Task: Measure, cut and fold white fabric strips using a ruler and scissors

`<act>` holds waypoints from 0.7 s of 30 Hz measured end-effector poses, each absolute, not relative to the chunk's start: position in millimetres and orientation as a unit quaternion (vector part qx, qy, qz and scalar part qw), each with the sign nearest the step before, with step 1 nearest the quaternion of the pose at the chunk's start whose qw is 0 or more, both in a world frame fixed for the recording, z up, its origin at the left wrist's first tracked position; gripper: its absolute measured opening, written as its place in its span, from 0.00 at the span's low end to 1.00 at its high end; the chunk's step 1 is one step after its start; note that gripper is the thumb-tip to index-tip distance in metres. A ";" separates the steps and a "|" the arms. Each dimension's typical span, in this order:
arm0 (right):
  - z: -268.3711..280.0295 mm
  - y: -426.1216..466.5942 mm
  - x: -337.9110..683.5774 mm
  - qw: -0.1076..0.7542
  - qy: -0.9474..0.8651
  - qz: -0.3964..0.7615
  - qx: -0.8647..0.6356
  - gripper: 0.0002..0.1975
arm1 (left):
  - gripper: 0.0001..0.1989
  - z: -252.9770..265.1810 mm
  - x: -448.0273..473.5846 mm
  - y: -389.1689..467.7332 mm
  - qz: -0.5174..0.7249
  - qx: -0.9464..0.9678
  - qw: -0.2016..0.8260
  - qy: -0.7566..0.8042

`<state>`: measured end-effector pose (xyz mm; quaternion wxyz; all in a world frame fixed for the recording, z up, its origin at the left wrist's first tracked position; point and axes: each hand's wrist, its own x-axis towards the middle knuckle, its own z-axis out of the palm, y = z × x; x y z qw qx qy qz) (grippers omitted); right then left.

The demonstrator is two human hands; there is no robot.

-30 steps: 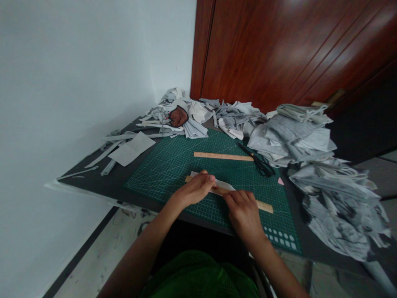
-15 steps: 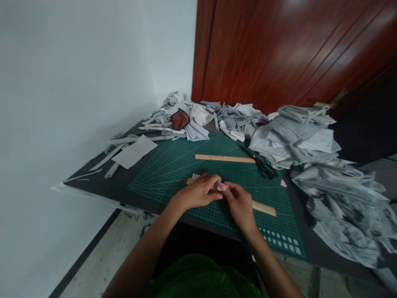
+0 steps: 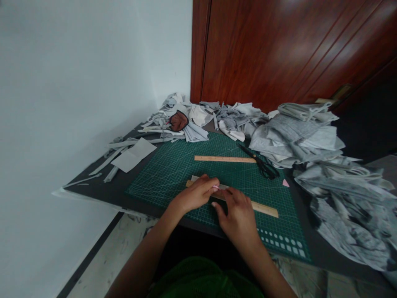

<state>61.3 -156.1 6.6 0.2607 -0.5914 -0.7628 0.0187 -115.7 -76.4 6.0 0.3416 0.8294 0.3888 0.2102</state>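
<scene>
Ruler [image 3: 264, 208] lies on the green mat [image 3: 173, 167], pale strip [image 3: 223, 187] along its far edge; left hand's [image 3: 198, 192] grip appears closed on a small pink piece [image 3: 216, 187]; right hand [image 3: 238, 215] open, fingertips at the ruler, thumb apart; step judged to be lining up strip and ruler; next move calls for steady pressure; beyond lie second ruler [image 3: 225, 159], scissors [image 3: 265, 167].

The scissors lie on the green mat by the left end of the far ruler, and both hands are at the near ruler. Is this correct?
Not quite: the head view shows the scissors by the right end of the far ruler. They do lie on the green mat, and the left hand and right hand are at the near ruler.
</scene>
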 end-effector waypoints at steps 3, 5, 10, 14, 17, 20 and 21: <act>7.1 -162.1 57.5 0.207 -0.762 0.014 -0.614 0.32 | 0.08 6.4 -115.8 -76.9 0.209 0.834 0.332 0.387; 6.2 -163.3 56.9 0.193 -0.767 0.014 -0.612 0.39 | 0.08 5.9 -116.7 -77.0 0.209 0.834 0.329 0.390; 8.3 -166.1 54.1 0.154 -0.791 0.019 -0.591 0.58 | 0.09 5.7 -118.4 -75.6 0.208 0.828 0.337 0.397; 9.5 -167.4 46.2 0.128 -0.793 0.015 -0.596 0.71 | 0.10 7.3 -113.0 -74.0 0.218 0.830 0.318 0.404; 5.5 -165.8 43.4 0.119 -0.801 0.005 -0.586 0.73 | 0.10 5.7 -108.3 -76.2 0.254 0.825 0.280 0.420; -3.1 -164.9 43.5 0.126 -0.806 -0.021 -0.578 0.72 | 0.11 0.8 -111.0 -84.0 0.326 0.818 0.221 0.420; -6.3 -165.0 43.5 0.127 -0.806 -0.027 -0.578 0.72 | 0.10 -1.1 -114.1 -87.5 0.344 0.816 0.207 0.415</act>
